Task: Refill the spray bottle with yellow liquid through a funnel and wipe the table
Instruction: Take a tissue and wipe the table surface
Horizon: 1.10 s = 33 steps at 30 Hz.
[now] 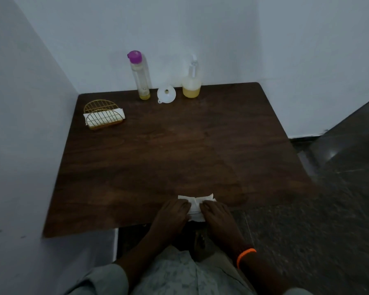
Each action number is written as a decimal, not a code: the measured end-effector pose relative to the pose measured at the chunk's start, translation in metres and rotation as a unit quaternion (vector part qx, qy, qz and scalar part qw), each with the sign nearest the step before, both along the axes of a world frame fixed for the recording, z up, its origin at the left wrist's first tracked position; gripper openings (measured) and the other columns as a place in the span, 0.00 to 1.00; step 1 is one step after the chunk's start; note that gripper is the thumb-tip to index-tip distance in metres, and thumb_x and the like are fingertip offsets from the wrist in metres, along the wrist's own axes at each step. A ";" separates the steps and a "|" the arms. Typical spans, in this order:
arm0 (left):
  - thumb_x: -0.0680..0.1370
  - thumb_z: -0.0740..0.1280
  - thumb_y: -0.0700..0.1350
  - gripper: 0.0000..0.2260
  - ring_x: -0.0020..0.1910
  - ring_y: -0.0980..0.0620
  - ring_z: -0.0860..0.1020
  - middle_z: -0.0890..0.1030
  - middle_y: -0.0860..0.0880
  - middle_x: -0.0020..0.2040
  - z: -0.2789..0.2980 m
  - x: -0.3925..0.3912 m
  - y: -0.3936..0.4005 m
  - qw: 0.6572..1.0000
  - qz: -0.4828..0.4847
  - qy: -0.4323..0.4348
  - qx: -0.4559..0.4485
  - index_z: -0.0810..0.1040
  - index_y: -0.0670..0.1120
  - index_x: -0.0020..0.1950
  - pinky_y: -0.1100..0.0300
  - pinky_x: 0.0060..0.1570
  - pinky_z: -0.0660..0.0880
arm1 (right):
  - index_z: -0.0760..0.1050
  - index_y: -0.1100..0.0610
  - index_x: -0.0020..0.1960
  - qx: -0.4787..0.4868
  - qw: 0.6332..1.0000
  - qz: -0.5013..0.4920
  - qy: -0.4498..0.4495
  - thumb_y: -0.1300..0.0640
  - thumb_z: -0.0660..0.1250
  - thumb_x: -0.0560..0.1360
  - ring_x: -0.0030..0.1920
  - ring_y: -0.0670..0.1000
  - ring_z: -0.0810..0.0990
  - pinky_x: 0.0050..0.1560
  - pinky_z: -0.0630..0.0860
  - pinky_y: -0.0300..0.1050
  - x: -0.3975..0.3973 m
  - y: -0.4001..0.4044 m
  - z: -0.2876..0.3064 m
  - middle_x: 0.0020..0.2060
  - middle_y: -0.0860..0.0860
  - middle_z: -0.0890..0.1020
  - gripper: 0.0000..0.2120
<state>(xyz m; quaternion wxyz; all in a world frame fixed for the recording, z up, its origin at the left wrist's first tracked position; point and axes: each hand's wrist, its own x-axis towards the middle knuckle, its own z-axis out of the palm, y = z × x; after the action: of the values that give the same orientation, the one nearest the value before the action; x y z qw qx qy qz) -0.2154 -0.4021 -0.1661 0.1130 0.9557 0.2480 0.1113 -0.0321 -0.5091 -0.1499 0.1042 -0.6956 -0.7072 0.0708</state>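
Currently both hands sit at the near edge of the wooden table (179,150), palms down on a folded white tissue (195,201). Left hand (172,216) covers the tissue's left part, right hand (218,217) the right part, with a strip of tissue showing between them and along the far side. Fingers of each hand look pressed together and laid flat on the paper, tips pointing inward toward each other; no pinch visible, though the light is dim and blurred, so individual fingers are hard to separate. Right wrist carries an orange band (246,256). Tissue's near end seems to reach the table edge.

Spray bottle (191,81) stands upright at the far edge against the wall, yellow liquid filling only its lower part, clear trigger head on top. White funnel (166,93) lies on the tabletop just left of it, mouth facing the camera, between the two bottles and apart from both. Tall clear bottle (139,75) with a purple cap stands upright left of the funnel; only a thin layer of yellow liquid at its bottom.

Gold wire napkin holder (102,114) sits at the far left of the table, white napkins in it. Tabletop between holder, bottles and hands is bare wood. Patterned light shirt visible at bottom of view.
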 end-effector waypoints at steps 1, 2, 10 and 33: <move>0.75 0.66 0.51 0.13 0.47 0.49 0.81 0.83 0.47 0.51 -0.001 0.000 0.000 1.000 -0.002 -0.003 0.006 0.80 0.45 0.54 0.58 0.52 0.71 | 0.82 0.60 0.56 0.019 1.000 -0.005 -0.004 0.58 0.70 0.68 0.49 0.55 0.83 0.52 0.79 0.48 0.000 0.001 0.000 0.51 0.55 0.84 0.17; 0.74 0.68 0.50 0.11 0.46 0.49 0.81 0.83 0.48 0.49 -0.001 -0.001 -0.001 1.000 -0.004 -0.004 0.012 0.81 0.46 0.52 0.58 0.50 0.71 | 0.82 0.60 0.55 0.028 1.000 -0.010 -0.005 0.58 0.65 0.69 0.47 0.56 0.82 0.50 0.79 0.48 -0.001 0.000 0.000 0.49 0.55 0.83 0.16; 0.71 0.70 0.47 0.07 0.38 0.51 0.77 0.79 0.50 0.41 0.004 -0.007 -0.013 1.000 0.001 0.010 0.008 0.82 0.48 0.47 0.60 0.38 0.71 | 0.81 0.57 0.41 0.068 0.997 -0.019 -0.010 0.56 0.63 0.69 0.40 0.56 0.77 0.43 0.68 0.48 -0.006 -0.005 -0.007 0.38 0.53 0.78 0.09; 0.75 0.73 0.43 0.03 0.39 0.50 0.84 0.86 0.47 0.43 0.091 0.110 0.078 0.840 0.142 -0.113 -0.512 0.85 0.49 0.47 0.59 0.37 0.80 | 0.86 0.57 0.48 -0.033 0.805 -0.349 0.479 0.59 0.79 0.69 0.46 0.54 0.87 0.48 0.84 0.54 0.120 0.017 0.085 0.43 0.54 0.88 0.09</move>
<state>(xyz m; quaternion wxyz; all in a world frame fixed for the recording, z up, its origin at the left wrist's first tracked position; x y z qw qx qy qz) -0.1058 -0.3237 -0.0756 0.5967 0.6968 0.3877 0.0904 0.0877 -0.4924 -0.0648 0.4247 -0.7759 -0.2743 0.3772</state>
